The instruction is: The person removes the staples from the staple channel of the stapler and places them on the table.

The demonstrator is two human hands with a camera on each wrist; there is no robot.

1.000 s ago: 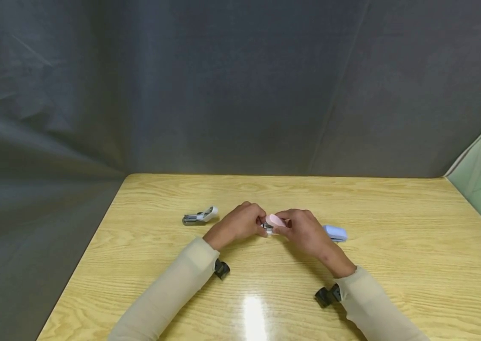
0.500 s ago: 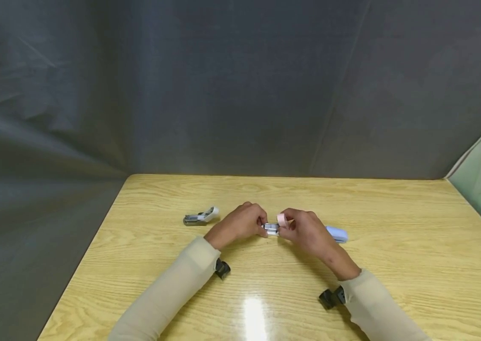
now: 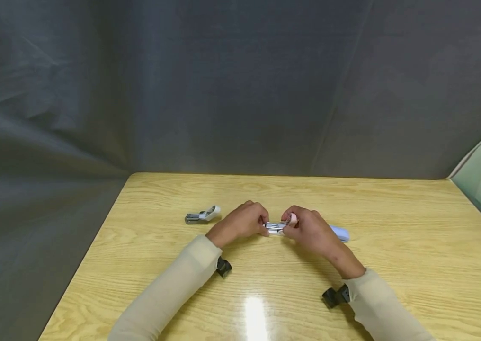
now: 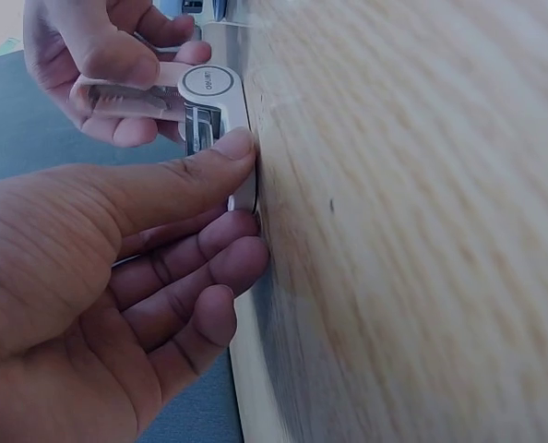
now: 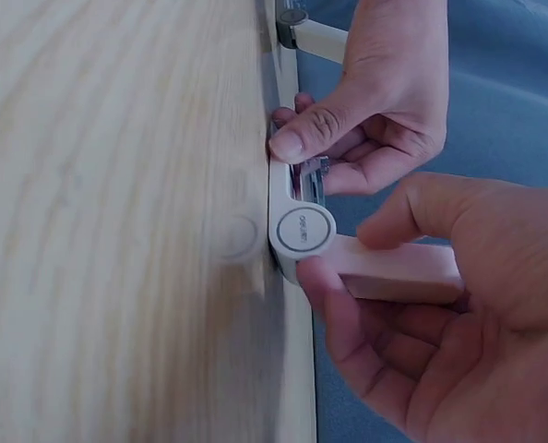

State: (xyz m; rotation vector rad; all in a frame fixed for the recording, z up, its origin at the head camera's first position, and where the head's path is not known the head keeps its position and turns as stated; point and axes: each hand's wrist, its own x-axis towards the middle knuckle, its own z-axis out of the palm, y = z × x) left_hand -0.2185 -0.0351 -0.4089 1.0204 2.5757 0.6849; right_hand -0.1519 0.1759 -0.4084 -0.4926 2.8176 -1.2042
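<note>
A pink-and-white stapler (image 3: pixel 274 228) stands on the table between both hands, its metal magazine exposed. My left hand (image 3: pixel 242 222) pinches the end of its base, thumb on the near side, as the left wrist view shows. With my right hand (image 3: pixel 312 233) I grip the raised pink top cover (image 5: pixel 403 268). That cover sticks up from the round pivot (image 5: pixel 304 229), roughly at right angles to the base. In the left wrist view the cover's hollow underside (image 4: pixel 126 100) faces the magazine. Fingers hide part of the cover and the base's end.
Left of my left hand lies a grey-and-white stapler (image 3: pixel 201 216) with its cover raised. A blue stapler (image 3: pixel 340 233) lies behind my right hand, partly hidden. The wooden table (image 3: pixel 172 270) ends at a dark curtain (image 3: pixel 232 94) at the back.
The pink cover has swung up and rightward away from the magazine, baring more metal. My right hand has moved slightly right with it, while my left hand has stayed nearly in place.
</note>
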